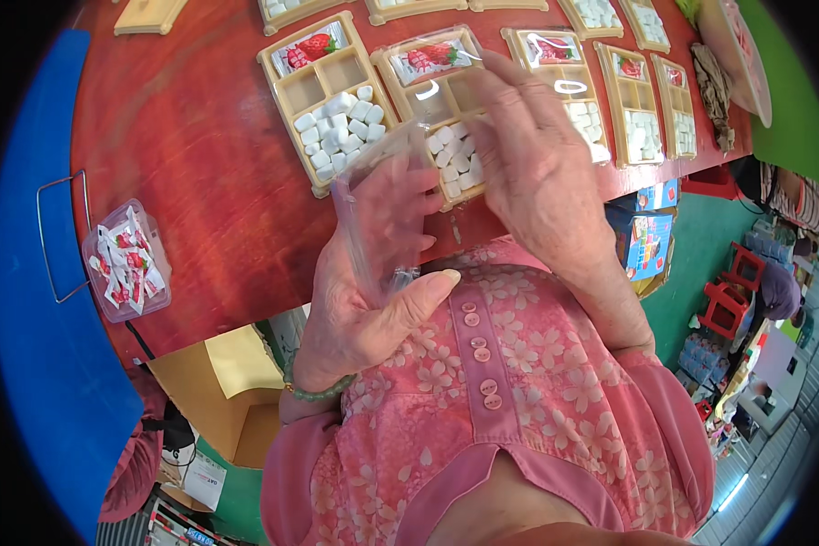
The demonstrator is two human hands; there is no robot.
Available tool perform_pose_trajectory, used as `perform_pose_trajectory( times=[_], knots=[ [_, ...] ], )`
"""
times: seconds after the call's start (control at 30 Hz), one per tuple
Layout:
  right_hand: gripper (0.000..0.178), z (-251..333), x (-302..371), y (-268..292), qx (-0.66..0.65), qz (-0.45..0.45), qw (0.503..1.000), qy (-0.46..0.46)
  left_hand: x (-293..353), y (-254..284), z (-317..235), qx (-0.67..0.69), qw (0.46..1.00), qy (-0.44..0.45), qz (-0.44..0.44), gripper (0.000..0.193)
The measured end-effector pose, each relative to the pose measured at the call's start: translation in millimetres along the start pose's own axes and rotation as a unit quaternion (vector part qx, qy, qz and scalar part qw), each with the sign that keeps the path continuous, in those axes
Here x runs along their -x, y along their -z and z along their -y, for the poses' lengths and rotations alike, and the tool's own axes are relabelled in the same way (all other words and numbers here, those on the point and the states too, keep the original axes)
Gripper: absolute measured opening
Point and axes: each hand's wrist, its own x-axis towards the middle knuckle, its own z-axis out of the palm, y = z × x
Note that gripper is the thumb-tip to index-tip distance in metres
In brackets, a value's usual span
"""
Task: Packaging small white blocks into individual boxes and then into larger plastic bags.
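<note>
My left hand [350,305] holds a stack of clear plastic lids [378,214], its thumb stretched out to the side. My right hand [541,155] reaches over a beige compartment tray [428,105], fingers stretched along its right side. A clear lid appears to lie over this tray; the hand hides part of it. Inside are a red-and-white sachet with a strawberry picture [426,60] and white marshmallow-like pieces [455,159]. To its left, another beige tray [289,118] with the same contents shows no lid that I can make out.
Right of my hands stand several filled trays [634,109], some with shiny covers. More trays line the far edge of the red table [200,118]. A clear tub of sachets [127,259] sits at the left. Below the table are a cardboard box [218,391] and a blue carton [646,241].
</note>
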Motion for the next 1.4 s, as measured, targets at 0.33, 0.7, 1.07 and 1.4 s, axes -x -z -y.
perform_pose_trajectory(
  times=[0.33, 0.7, 1.07, 1.4],
  knots=[
    [0.055, -2.8, 0.0, -20.8, 0.041, 0.13, 0.99, 0.045, 7.8, 10.0, -0.8, 0.064, 0.998, -0.003, 0.02, 0.084],
    [0.058, 4.1, -1.8, -8.4, 0.098, 0.165, 0.979, 0.071, 23.9, 21.8, -4.2, 0.067, 0.993, -0.039, -0.09, 0.086],
    [0.081, 21.8, 7.0, -16.1, 0.095, 0.156, 0.983, 0.021, 29.5, 27.5, -1.3, 0.077, 0.989, -0.056, -0.112, 0.087],
    [0.093, 21.1, 7.7, -15.6, 0.126, 0.179, 0.972, 0.087, 27.3, 31.3, 0.7, 0.076, 0.991, -0.049, -0.097, 0.092]
  ],
)
